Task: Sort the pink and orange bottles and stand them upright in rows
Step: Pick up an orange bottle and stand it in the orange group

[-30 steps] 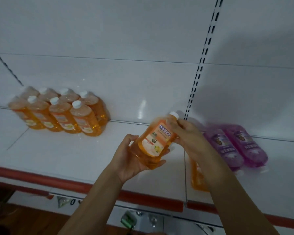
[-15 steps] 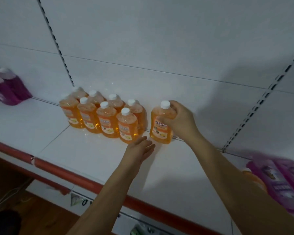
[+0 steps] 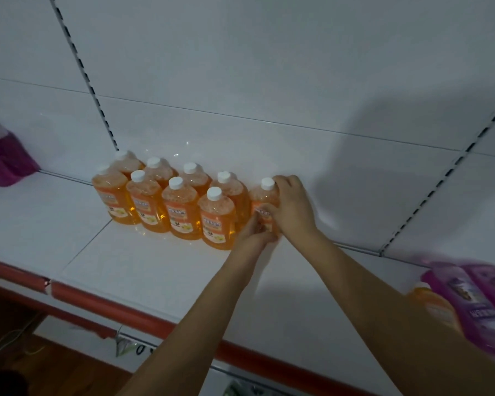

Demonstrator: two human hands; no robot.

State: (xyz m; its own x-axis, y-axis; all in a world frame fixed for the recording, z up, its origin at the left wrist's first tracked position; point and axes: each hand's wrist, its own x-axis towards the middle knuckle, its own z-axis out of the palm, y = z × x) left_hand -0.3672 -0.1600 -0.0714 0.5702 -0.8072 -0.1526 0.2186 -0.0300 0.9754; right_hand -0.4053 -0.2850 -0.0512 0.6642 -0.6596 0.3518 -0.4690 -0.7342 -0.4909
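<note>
- gripping an upright orange bottle (image 3: 265, 205) with both hands at the right end of the back row; its white cap (image 3: 267, 183) shows above my fingers.
- my right hand (image 3: 293, 211) wraps the bottle's right side and shoulder, fingers curled round it near the cap.
- my left hand (image 3: 255, 234) pinches the lower front of the same bottle, over the label; how far those fingers wrap i cannot tell, they are blurred.
- this bottle stands just beside the standing orange bottles (image 3: 180, 204), eight in two rows of four, all with white caps, on the white shelf (image 3: 143, 270) close to the back panel (image 3: 240, 67).
- pink bottles (image 3: 3, 158) stand at the far left of the shelf, well apart from the orange group.
- at the far right, two pink bottles lying down (image 3: 480, 304) sit blurred, with another orange bottle (image 3: 436, 308) lying just beside them, partly hidden by my right forearm.
- a red strip (image 3: 103, 302) runs along the shelf's front edge.
</note>
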